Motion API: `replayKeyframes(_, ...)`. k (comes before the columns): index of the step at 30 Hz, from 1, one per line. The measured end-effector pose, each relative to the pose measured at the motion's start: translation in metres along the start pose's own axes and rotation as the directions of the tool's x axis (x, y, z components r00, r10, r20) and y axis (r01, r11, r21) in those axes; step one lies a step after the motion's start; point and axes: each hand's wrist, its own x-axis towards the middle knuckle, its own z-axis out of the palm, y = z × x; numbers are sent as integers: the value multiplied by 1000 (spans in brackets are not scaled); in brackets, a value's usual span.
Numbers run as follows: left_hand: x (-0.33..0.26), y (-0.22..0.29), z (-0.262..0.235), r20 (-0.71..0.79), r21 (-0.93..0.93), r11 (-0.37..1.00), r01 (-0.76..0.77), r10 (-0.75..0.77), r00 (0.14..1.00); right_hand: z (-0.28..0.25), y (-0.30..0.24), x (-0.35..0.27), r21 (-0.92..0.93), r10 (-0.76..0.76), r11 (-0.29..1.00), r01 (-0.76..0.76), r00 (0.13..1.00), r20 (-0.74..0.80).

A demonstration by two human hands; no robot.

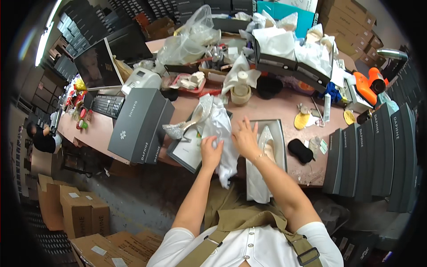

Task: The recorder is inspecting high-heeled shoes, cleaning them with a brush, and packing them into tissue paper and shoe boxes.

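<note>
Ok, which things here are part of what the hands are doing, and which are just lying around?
In hand: left hand, white wrapping paper, right hand, open shoe box, glittery heeled shoe.
Lying about: keyboard, tape roll, orange tool, stacked grey boxes.

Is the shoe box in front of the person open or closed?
Open: the shoe box has no lid on, and a pale shoe lies inside.

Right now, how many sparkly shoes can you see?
2: one sparkly high heel lies on the table left of the white paper; the other shoe sits in the open box by the right hand. More may be hidden.
</note>
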Motion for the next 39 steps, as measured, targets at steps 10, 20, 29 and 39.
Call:
replayKeyframes(10, -36, 57, -16, 451, -793, 397, 462, -127, 884, -98, 0, -56, 880, 307, 330, -341, 921, 242)
replayKeyframes(20, -37, 107, 0, 348, -829, 389, 402, -203, 915, -166, 69, -122, 725, 525, 621, -299, 845, -101)
replayKeyframes(29, -12, 152, -28, 517, -701, 541, 465, -65, 854, -243, 131, -109, 755, 348, 599, -269, 936, 57)
replayKeyframes(39, 21, 156, 15, 650, -648, 738, 188, 407, 642, -218, 82, -112, 985, 120, -106, -137, 981, 150)
